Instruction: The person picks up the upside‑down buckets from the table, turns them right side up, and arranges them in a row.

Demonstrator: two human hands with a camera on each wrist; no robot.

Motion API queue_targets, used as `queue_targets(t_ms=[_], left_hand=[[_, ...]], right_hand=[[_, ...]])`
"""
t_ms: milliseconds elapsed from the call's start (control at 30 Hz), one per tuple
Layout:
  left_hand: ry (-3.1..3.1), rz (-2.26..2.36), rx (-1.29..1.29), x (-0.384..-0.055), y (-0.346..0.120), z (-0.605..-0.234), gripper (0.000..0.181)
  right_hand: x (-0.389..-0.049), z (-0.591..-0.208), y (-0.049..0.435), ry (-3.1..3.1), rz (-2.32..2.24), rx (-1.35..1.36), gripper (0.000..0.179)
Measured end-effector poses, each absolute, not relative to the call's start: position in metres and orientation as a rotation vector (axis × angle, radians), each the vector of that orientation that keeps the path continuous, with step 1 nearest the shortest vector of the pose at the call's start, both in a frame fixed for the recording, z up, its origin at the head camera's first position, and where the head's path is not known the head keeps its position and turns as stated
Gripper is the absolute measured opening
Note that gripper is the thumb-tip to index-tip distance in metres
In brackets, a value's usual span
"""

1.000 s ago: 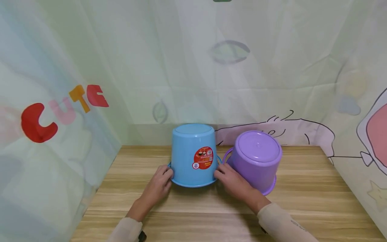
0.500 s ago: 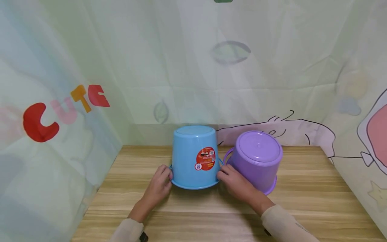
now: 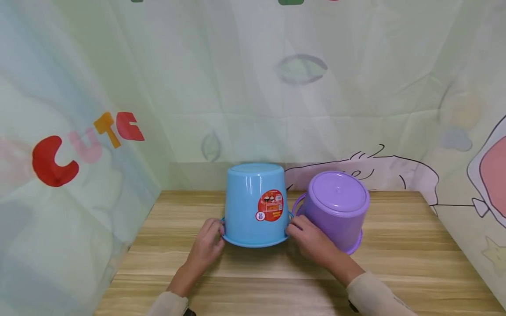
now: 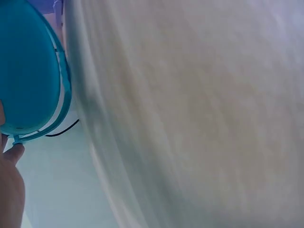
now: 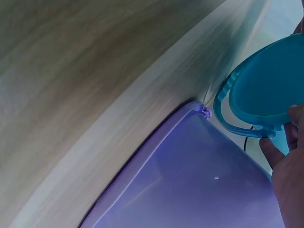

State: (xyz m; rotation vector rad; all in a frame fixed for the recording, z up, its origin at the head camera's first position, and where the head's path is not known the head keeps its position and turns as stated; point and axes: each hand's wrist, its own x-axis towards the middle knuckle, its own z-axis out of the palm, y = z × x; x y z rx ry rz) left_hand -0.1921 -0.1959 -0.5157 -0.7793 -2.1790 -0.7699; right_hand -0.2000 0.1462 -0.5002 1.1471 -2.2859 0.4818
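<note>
Blue bucket (image 3: 249, 204): upside down btwn both hands, L of purple bucket (image 3: 336, 197); looks held just off table (image 3: 253, 285), since wrist cams see into its mouth.
L hand (image 3: 205, 241): pinches rim area, L side.
R hand (image 3: 310, 238): same, R side, right beside purple bucket; touching or not, can't tell.
Slip risk: grip is fingertips only, low on rim; uneven lift could tip it & drop one side.
Bump risk: R hand swinging out may knock purple bucket.
Handle (image 5: 218, 107): loops along rim; if bucket's turned, might flop & snag fingers.
</note>
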Motion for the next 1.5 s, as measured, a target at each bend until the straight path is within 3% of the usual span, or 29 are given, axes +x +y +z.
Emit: queue_targets(t_ms=[333,567,1500], left_hand=[[-2.091,-0.787,-0.794,-0.186,-0.196,-0.503,0.030],[-2.047,-0.777,-0.785,-0.182,-0.194,-0.488,0.027],[-1.916,-0.743,-0.787,-0.179,-0.189,-0.454,0.012]], right_hand=[[-0.196,-0.491,0.146,-2.188,0.548,1.156,0.015],[-0.195,-0.478,0.146,-2.165,0.614,1.144,0.036],[-0.196,-0.447,0.147,-1.982,0.769,1.109,0.032]])
